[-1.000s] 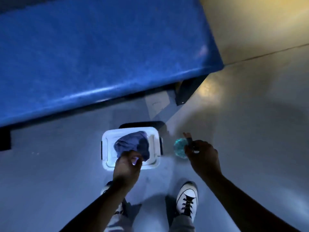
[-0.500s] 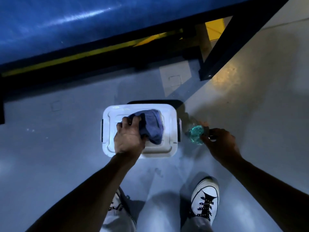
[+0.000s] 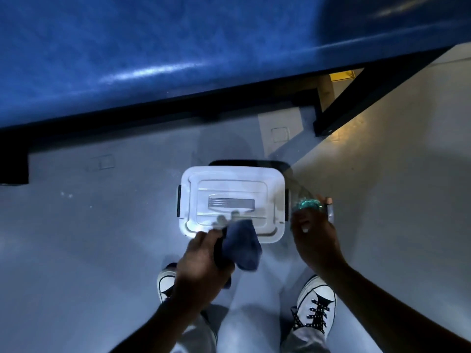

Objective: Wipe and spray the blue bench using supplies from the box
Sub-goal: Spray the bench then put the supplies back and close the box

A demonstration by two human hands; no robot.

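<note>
While the left hand [image 3: 201,261] grips the crumpled blue cloth [image 3: 242,247] and the right hand [image 3: 314,238] clasps the clear spray bottle [image 3: 305,203], the padded blue bench [image 3: 153,54] lies far, beyond the white lidded plastic box [image 3: 232,200].

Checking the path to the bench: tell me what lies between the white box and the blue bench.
In the head view, only bare grey floor separates the white box from the blue bench, apart from the bench's black frame.
</note>
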